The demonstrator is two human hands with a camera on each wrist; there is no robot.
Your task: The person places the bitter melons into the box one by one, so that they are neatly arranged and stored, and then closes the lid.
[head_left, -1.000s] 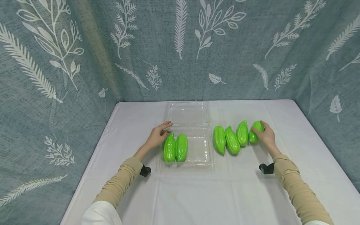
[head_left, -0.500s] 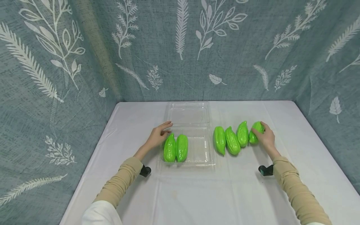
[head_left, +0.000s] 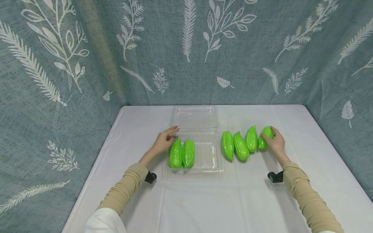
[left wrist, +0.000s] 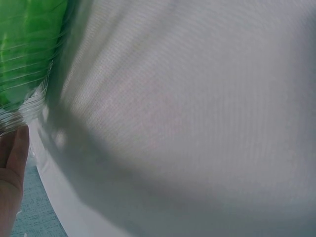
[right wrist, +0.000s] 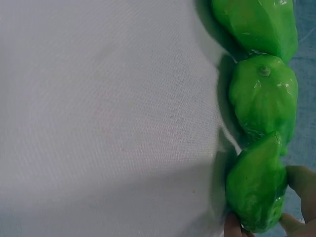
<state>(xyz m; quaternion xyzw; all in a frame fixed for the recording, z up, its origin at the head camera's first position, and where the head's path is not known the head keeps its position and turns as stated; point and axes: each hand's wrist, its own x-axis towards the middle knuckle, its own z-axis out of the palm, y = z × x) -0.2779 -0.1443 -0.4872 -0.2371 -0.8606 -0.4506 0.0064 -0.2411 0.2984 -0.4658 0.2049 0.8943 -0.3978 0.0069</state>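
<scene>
My right hand (head_left: 277,142) holds the rightmost green gourd (head_left: 262,144) between thumb and fingers on the white table. In the right wrist view, the fingertips lie on both sides of that gourd, which leans against its neighbour (right wrist: 265,96). A clear plastic clamshell box (head_left: 207,155) lies open with its lid (head_left: 196,118) folded back. Inside its left part, two gourds (head_left: 188,153) lie side by side. At the box's left edge, my left hand (head_left: 163,141) rests with fingers reaching toward the hinge. The left wrist view shows a fairly straight finger touching the ribbed box wall (left wrist: 32,106).
Between the box and my right hand, more gourds (head_left: 240,145) stand in a row on the white tablecloth (head_left: 201,204). A leaf-patterned blue-grey curtain (head_left: 175,48) borders the table at the back and sides. Each wrist carries a small black camera (head_left: 150,177).
The head view has tilted very slightly. Both hands, the box and the gourds stay essentially where they were.
</scene>
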